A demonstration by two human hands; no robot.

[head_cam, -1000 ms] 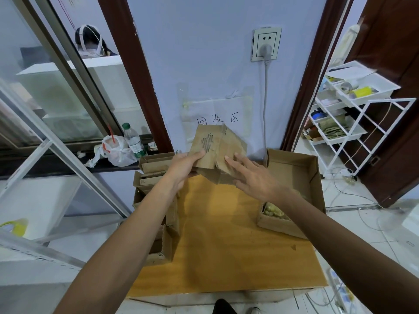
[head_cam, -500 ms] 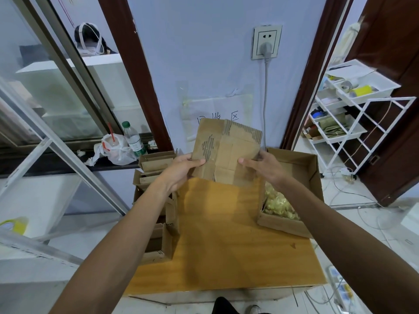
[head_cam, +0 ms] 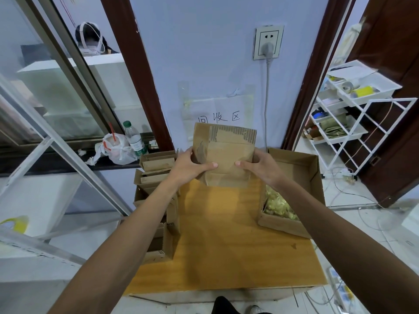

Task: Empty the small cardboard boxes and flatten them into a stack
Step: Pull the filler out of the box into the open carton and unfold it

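Arms outstretched, left hand (head_cam: pixel 190 167) and right hand (head_cam: pixel 261 167) grip the box (head_cam: pixel 224 150).

Pretty bright, soft even light w/ a cool bluish cast on the wall (head_cam: pixel 204 53). The held cardboard box (head_cam: pixel 224 155) throws a faint smudgy shadow on the worktop (head_cam: pixel 226 245), no hard edges. Hazy reflections on the glass pane (head_cam: pixel 56 98) far left. Fisheye bends the door frame (head_cam: pixel 316 75) on the right, more so twd the corners. Centre sharp-ish, near corners go soft & smeary.
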